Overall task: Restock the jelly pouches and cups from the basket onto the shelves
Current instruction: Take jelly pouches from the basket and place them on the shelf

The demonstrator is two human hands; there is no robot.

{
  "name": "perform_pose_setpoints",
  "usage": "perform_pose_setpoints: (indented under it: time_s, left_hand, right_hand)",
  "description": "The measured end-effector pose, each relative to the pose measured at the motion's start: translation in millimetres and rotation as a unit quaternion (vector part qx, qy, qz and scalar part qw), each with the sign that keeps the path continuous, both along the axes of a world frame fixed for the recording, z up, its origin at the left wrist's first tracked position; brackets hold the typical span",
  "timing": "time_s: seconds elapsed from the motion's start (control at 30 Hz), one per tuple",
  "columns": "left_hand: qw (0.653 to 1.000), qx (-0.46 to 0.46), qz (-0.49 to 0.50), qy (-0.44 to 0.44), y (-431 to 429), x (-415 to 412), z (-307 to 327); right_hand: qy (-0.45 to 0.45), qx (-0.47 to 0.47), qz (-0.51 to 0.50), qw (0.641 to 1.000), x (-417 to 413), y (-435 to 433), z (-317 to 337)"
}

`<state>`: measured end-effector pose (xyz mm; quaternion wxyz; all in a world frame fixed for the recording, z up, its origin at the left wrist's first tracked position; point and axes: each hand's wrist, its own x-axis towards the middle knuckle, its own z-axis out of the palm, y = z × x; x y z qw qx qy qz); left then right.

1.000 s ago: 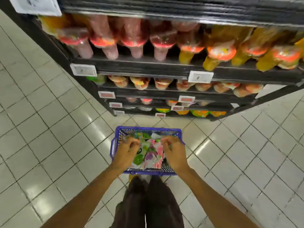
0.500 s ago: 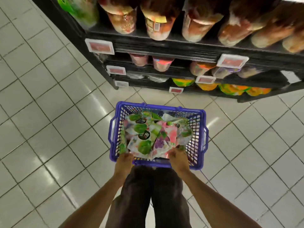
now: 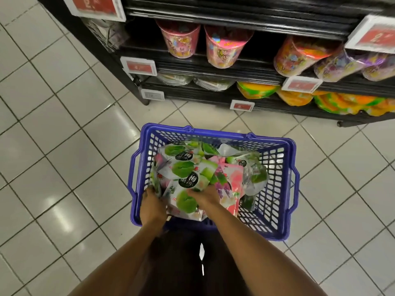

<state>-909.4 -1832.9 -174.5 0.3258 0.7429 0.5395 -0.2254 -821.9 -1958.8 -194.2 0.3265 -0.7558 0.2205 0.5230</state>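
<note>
Where the basket [image 3: 222, 135] stands on the tiled floor [image 3: 64, 146] just in front of my legs, it holds one heap of pouches [image 3: 188, 167]. Most are green-printed, some pink, one with purple. They lie flat and overlap, crowded toward the left and middle, and the right side shows bare mesh.

Left hand [image 3: 152, 207]: inside the near-left corner, fingers curled round the heap's left edge, gripping it.

Right hand [image 3: 206, 196]: laid on the near part of the heap, fingertips tucked among the pouches. I cannot tell whether it grasps one.

Shelves [image 3: 235, 67]: black, beyond the basket, with red tags [image 3: 140, 66] on their edges.

Upper visible shelf: two pink cups [image 3: 181, 39] in a row, then an orange one and purple ones to the right.

Lower shelf: pale lidded tubs [image 3: 175, 79] left, yellow-orange packs [image 3: 256, 89] right.
</note>
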Motion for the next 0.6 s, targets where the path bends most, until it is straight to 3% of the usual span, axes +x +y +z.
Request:
perform_pose_setpoints:
  time_s: [0.13, 0.23, 0.4, 0.5, 0.6]
  left_hand:
    - [1.0, 0.02, -0.022, -0.012, 11, 0, -1]
    - [0.996, 0.024, -0.037, -0.072, 10, 2, 14]
    - [0.977, 0.049, -0.157, -0.139, -18, 20, 29]
    - [0.969, 0.01, -0.225, -0.101, -33, 34, 13]
    - [0.973, -0.036, -0.196, -0.114, -33, 42, -5]
  right_hand:
    - [0.005, 0.027, -0.037, 0.999, 1, -9, -3]
    - [-0.002, 0.036, -0.07, 0.997, 6, -26, 2]
    - [-0.031, 0.004, -0.147, 0.989, 9, -74, 10]
    - [-0.029, 0.005, -0.142, 0.989, 9, -88, 13]
    - [-0.033, 0.013, -0.1, 0.994, 12, -86, 10]
